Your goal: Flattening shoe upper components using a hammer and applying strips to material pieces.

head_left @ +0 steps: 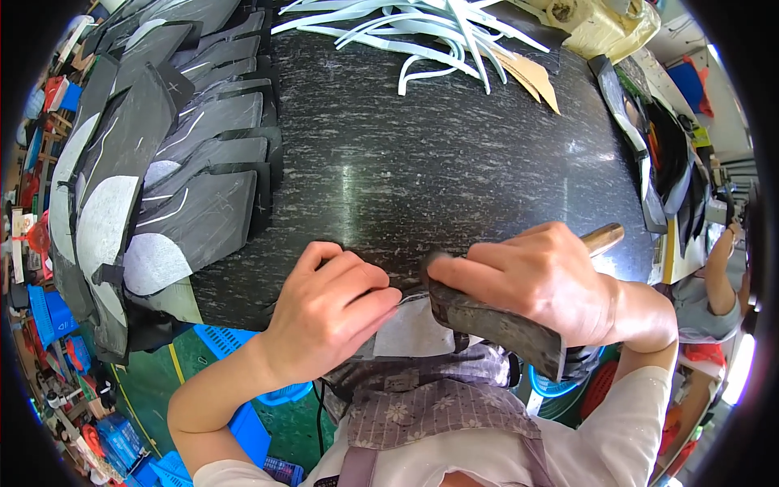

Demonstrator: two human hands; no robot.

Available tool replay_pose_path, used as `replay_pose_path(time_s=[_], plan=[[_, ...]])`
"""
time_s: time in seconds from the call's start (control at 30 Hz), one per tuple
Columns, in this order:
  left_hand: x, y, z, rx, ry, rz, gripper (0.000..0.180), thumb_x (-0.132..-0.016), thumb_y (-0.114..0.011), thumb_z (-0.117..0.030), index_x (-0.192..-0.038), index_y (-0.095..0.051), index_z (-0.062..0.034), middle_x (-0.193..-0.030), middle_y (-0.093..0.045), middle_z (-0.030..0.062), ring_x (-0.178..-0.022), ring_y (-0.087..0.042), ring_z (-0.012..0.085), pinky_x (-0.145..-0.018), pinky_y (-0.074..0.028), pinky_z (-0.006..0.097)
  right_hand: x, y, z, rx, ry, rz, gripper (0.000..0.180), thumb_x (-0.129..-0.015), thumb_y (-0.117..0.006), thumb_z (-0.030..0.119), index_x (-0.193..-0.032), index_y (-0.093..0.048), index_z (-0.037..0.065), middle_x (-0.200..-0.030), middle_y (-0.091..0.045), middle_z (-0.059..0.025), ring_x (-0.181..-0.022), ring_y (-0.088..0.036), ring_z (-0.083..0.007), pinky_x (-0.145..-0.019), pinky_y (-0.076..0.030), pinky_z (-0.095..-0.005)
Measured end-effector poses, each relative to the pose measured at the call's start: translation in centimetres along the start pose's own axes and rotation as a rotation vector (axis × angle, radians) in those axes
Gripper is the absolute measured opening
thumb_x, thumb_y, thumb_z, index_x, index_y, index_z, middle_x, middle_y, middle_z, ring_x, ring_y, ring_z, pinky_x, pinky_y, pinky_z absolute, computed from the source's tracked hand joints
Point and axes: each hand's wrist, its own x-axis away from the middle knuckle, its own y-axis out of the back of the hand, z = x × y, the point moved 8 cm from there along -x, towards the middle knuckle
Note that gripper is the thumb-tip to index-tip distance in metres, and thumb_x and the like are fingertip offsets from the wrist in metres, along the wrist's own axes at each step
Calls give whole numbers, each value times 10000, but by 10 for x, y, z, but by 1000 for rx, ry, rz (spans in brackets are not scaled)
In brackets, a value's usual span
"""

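My left hand presses its fingers down on a grey cut piece with a white lining patch at the near edge of a dark stone slab. My right hand grips a hammer by its worn dark metal head, with the wooden handle end sticking out past my knuckles to the right. The hammer head rests against the right side of the piece, close to my left fingertips. Much of the piece is hidden under both hands.
Overlapping grey cut pieces with white patches are stacked along the slab's left side. White strips and tan pieces lie at the far edge. Dark pieces hang on the right. Blue crates sit below; another person's arm is at right.
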Motion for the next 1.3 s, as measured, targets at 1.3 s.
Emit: replay_pose_path(time_s=[1.3], plan=[[35, 18, -14, -218, -37, 111, 256, -702, -808, -101, -907, -685, -10, -887, -652, 57, -740, -641, 210, -566, -500, 319, -12, -11, 22, 97, 6, 85, 124, -810, -630, 152, -852, -527, 98, -656, -543, -25, -555, -650, -206, -428, -498, -358]])
